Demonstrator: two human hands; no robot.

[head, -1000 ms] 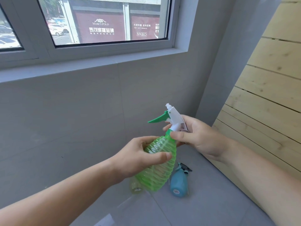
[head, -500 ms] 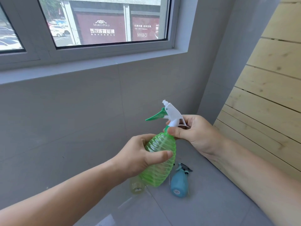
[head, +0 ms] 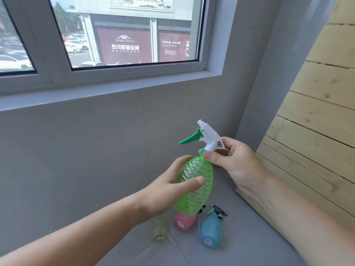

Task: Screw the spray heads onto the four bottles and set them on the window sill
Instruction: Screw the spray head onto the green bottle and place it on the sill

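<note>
Grey tiled wall and floor [head: 249,246] meet pale wooden planks [head: 317,121] at three o'clock, under the window sill [head: 96,96]. Ribbed translucent green bottle [head: 196,185] is gripped by the left hand [head: 169,192]; the right hand [head: 236,162] pinches its collar below the white-and-green spray head [head: 205,135]. Below, at six o'clock, lie a yellow bottle [head: 159,229], pink bottle [head: 184,221] and blue bottle [head: 210,231].

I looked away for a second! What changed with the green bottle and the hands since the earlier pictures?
The green bottle was lifted a little and now stands more upright. The right hand shifted its fingers around the collar under the spray head, which looks like turning. The pink bottle on the floor now shows. The left hand keeps holding the bottle's body; the blue bottle and yellow bottle lie as before.
</note>
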